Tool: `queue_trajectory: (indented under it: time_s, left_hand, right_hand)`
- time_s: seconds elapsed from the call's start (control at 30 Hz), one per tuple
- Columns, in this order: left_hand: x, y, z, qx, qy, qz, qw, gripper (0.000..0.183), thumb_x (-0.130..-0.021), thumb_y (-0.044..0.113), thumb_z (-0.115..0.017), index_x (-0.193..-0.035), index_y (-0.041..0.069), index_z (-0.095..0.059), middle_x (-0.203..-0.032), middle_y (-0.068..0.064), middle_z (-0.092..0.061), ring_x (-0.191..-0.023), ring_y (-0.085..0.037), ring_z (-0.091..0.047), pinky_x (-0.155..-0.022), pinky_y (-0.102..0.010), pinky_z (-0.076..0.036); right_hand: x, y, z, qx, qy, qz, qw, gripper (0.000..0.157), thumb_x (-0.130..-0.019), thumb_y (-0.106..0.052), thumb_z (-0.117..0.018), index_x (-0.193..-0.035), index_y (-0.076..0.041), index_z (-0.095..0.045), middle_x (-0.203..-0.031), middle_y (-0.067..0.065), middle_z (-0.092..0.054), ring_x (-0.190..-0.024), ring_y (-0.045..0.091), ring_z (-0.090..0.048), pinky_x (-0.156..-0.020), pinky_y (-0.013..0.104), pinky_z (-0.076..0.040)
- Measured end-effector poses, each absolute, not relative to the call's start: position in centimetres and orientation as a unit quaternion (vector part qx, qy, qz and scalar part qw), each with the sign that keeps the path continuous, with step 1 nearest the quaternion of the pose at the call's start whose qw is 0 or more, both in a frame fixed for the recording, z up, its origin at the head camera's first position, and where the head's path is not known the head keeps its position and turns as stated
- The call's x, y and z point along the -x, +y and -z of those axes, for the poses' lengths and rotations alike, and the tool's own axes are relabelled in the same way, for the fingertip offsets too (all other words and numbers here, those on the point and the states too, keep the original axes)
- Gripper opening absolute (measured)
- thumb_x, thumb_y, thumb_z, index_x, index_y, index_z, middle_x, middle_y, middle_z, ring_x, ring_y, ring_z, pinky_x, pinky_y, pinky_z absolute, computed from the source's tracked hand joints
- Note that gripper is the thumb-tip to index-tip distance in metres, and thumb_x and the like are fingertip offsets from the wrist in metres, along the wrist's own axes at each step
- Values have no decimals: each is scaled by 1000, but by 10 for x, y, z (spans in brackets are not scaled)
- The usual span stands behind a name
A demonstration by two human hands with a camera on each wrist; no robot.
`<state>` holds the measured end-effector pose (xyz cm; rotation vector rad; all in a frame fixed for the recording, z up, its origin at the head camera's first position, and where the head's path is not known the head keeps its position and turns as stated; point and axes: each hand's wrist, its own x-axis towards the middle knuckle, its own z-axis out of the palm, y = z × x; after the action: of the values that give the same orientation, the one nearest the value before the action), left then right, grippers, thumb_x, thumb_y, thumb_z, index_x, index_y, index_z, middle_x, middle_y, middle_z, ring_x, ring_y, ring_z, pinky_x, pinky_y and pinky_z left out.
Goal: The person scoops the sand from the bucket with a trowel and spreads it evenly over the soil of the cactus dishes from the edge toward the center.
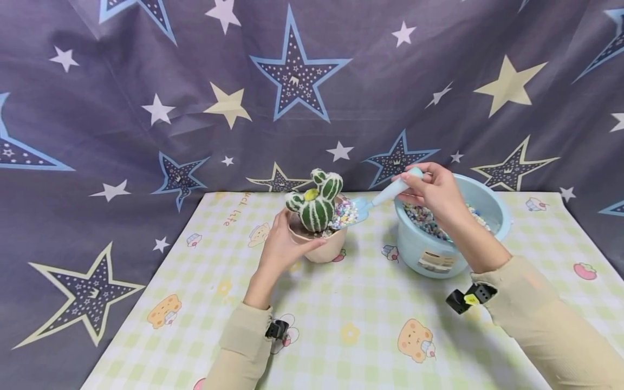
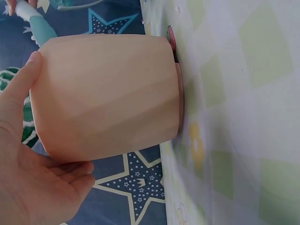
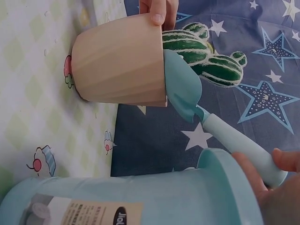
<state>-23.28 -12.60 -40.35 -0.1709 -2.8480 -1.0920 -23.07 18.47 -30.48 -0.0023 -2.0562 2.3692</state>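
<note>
Scoop in transit: the right hand [image 1: 434, 192] grasps the handle of a light blue trowel [image 1: 385, 197], whose blade, loaded with mixed coloured pebbles [image 1: 345, 214], sits over the pot's rim at about 3 o'clock from the cactus [image 1: 316, 203]. The left hand [image 1: 283, 246] is curled around the pink pot [image 1: 324, 246] from its 9 o'clock side, thumb across the front wall, steadying it on the checked counter [image 1: 351, 303]. The pot stands near the counter's middle; the blue bucket [image 1: 439, 254] stands near it at 3 o'clock, apart from it, with pebbles inside. Progress, as judged: some pebbles already lie in the pot at the cactus base, this load is not yet tipped, and plenty remains in the bucket, so the filling looks partly done; the fill level itself is not readable. View notes: only the head view shows the pot's contents and the loaded blade from above. The left wrist view shows the pot's faceted wall [image 2: 108, 93] and its base flat on the counter, with palm and thumb pressed to it. The right wrist view shows the blade's underside [image 3: 180, 86] touching the pot's rim, and the bucket's label [image 3: 79, 213].
</note>
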Motion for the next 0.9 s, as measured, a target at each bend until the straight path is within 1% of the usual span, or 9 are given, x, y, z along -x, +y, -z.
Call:
queue_trajectory:
  time_s: [0.13, 0.33, 0.53, 0.63, 0.77, 0.9]
  left_hand:
    - [232, -125, 403, 55, -933, 353, 47, 120, -72, 60, -82, -157, 0, -21, -158, -21, -33, -141, -41, -41, -116, -56, -37]
    - [231, -124, 403, 50, -933, 353, 52, 120, -71, 59, -83, -157, 1, -22, -157, -20, -34, -140, -42, -43, -115, -56, -39]
    - [232, -123, 404, 47, -935, 348, 56, 120, -71, 61, -82, -156, 1, -22, -156, -21, -35, -139, -41, -44, -114, -56, -41]
    - [232, -123, 404, 44, -935, 347, 58, 121, -70, 62, -82, -156, 1, -23, -155, -21, -37, -138, -41, -46, -114, -54, -41]
    - [231, -122, 403, 42, -935, 346, 62, 121, -69, 63, -82, -155, 1, -24, -154, -21, -38, -136, -41, -47, -113, -54, -42]
    - [229, -121, 403, 41, -936, 344, 67, 121, -69, 62, -82, -155, 0, -24, -154, -22, -38, -136, -41, -47, -112, -54, -43]
  right_hand:
    - [230, 183, 304, -5, -661, -751, 8, 18, -99, -10, -60, -110, -4, -47, -86, -7, -76, -84, 3, -74, -77, 23, -61]
    - [230, 178, 302, -13, -674, -738, 21, 14, -100, -10, -59, -109, -6, -49, -87, -9, -73, -84, 1, -73, -78, 23, -61]
    - [229, 174, 301, -16, -688, -725, 25, 21, -99, -12, -61, -112, -2, -48, -86, -12, -74, -85, 1, -73, -79, 22, -60]
    - [228, 172, 299, -16, -702, -712, 26, 23, -99, -15, -62, -113, -3, -48, -88, -12, -73, -86, 0, -72, -79, 22, -60]
    - [227, 170, 298, -21, -720, -694, 30, 23, -99, -16, -62, -114, -5, -48, -92, -9, -73, -87, 0, -72, -81, 23, -60]
    - [227, 167, 297, -28, -734, -678, 35, 25, -99, -17, -61, -116, -4, -48, -98, -5, -69, -89, 0, -71, -82, 24, -60]
